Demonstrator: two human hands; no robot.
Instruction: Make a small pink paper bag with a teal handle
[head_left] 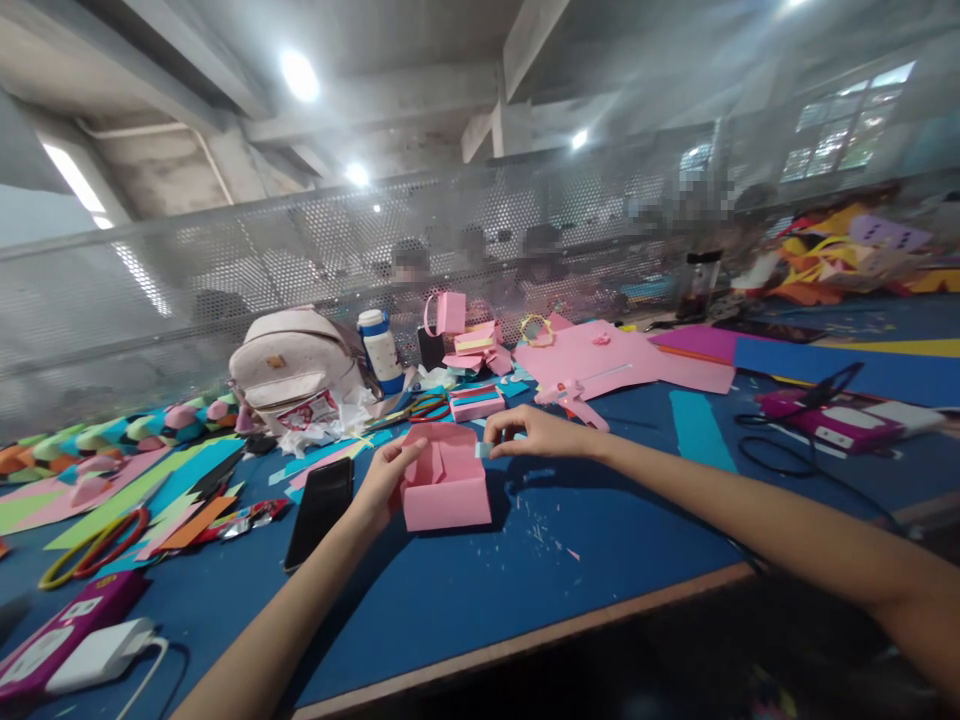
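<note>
A pink paper box stands on the blue table in front of me. My left hand grips the box's left wall with its fingers curled over the rim. My right hand hovers at the box's right rear corner, its thumb and fingers pinched on a small pale blue piece.
A black phone lies left of the box. Behind it are a pink backpack, a white bottle, scissors, a pink glue gun and pink sheets. Paper scraps, power strips and cables lie at both sides. Other people sit behind a mesh screen.
</note>
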